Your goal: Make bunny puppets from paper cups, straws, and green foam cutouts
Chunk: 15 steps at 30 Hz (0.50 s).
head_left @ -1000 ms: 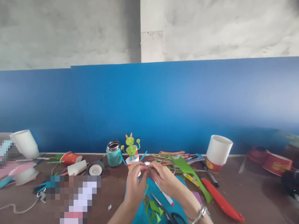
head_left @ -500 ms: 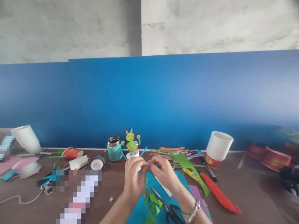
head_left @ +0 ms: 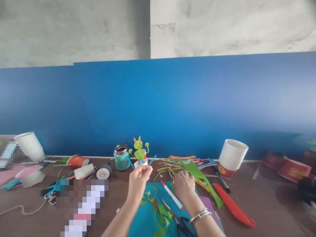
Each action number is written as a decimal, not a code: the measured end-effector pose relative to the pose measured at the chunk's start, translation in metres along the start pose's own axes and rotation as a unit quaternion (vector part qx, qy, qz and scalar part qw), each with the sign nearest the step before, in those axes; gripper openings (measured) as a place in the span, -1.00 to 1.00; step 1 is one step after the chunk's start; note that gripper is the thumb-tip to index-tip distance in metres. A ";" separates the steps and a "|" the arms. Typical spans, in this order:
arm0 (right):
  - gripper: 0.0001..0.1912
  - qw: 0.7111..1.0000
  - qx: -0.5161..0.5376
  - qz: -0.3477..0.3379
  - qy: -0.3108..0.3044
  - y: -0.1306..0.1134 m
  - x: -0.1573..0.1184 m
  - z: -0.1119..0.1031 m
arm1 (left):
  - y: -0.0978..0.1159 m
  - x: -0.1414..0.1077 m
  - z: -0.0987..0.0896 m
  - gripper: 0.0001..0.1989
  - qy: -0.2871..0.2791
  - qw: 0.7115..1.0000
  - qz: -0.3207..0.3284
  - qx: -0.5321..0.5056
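Observation:
My left hand point(head_left: 139, 181) is raised over the front of the table, thumb and fingertips pinched together. Whatever lies in that pinch is too small to make out. Just behind it stands a paper figure point(head_left: 140, 153) with green faces, a white cup base and blue strip limbs. My right hand point(head_left: 184, 184) reaches down beside a pale ring that looks like a tape roll point(head_left: 172, 167), its fingers bent and the tips hidden. Under my hands is a blue sheet point(head_left: 138, 220) with green paper scraps point(head_left: 163, 210), a white marker with red ends point(head_left: 172, 196) and dark-handled scissors point(head_left: 182, 225).
Coloured strips point(head_left: 170, 161) and a long green paper piece point(head_left: 197, 172) lie behind my right hand. A yellow cutter point(head_left: 202, 185), a red elongated object point(head_left: 233, 205) and white cups point(head_left: 233, 154) are to the right. A teal jar point(head_left: 121, 158) stands left of the figure.
My hands were together at the fingertips and have parted. The right hand has moved right and down to the pale ring; the left stays pinched, slightly further left.

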State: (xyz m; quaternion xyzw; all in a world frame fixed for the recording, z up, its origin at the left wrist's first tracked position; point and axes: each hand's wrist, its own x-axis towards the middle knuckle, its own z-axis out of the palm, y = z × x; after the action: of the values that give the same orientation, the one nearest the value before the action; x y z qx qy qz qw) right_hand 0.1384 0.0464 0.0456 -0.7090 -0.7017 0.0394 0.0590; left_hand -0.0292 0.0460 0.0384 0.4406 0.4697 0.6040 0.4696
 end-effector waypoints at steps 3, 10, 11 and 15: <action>-0.73 0.997 0.006 -0.070 -0.023 -0.017 -0.006 0.009 | -0.003 0.001 0.001 -0.73 0.001 1.000 -0.001 -0.011; -0.69 0.990 0.037 -0.121 -0.068 -0.041 -0.011 0.046 | 0.002 -0.001 0.004 -0.49 -0.006 0.999 -0.026 -0.032; -0.68 0.990 0.042 -0.117 -0.065 -0.040 -0.011 0.050 | 0.002 -0.001 0.004 -0.55 -0.005 0.999 -0.027 -0.028; -0.68 0.992 0.055 -0.105 -0.053 -0.036 -0.009 0.059 | -0.001 0.000 0.004 -0.67 0.001 0.999 -0.031 -0.019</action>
State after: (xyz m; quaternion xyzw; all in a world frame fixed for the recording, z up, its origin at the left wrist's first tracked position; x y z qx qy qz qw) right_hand 0.0944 0.0389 -0.0079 -0.6240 -0.7710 0.1094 0.0647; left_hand -0.0255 0.0470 0.0385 0.4168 0.4720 0.5981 0.4958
